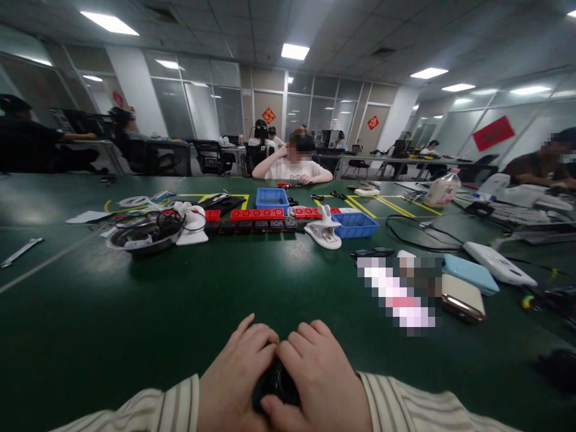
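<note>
My left hand (236, 375) and my right hand (321, 375) rest together at the near edge of the green table (135, 324). Both are curled round a small black object (279, 384) held between them; most of it is hidden by my fingers and I cannot make out what it is. Striped sleeves cover both my wrists.
Across the table lie red power strips (256, 214), two blue bins (272, 198) (357, 225), white clamp stands (324, 231), and a metal bowl with cables (146, 234). Power banks and phones (470, 273) lie at right. A person (294, 165) sits opposite; other people sit at left and right.
</note>
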Demonstrator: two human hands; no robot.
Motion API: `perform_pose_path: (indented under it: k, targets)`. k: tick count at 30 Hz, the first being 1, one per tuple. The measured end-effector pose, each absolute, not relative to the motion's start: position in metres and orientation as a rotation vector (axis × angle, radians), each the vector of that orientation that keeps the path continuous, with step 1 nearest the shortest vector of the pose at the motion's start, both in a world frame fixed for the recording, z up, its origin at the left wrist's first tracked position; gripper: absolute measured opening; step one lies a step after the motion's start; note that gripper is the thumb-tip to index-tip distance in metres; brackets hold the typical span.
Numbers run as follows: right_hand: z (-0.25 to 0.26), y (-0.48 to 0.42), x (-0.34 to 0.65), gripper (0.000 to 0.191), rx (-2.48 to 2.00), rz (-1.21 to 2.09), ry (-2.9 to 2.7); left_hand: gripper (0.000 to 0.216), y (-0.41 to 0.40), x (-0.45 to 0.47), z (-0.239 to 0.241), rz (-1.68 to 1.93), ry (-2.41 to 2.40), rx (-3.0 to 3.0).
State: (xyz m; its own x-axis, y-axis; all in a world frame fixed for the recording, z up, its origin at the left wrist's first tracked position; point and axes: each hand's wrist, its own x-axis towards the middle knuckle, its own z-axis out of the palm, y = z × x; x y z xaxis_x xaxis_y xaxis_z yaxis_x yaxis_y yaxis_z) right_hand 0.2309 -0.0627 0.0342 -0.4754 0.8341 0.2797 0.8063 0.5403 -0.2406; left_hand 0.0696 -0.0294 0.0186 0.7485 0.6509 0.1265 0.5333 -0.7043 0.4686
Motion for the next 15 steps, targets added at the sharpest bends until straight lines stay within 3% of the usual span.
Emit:
perform_pose_path:
  k: [6,15]
  targets:
    - [0.0293,-0.0612,0.2283,0.033,-1.261,0.145,-2.347,0.037,-0.0307,0.0704,0.0228,0.473,0.970,2.473]
    - [0.0373,-0.0621,0.2354,0.023,-0.999,0.242,-2.437,0.045,-0.0288,0.0656,0.0247,0.408,0.803,2.482]
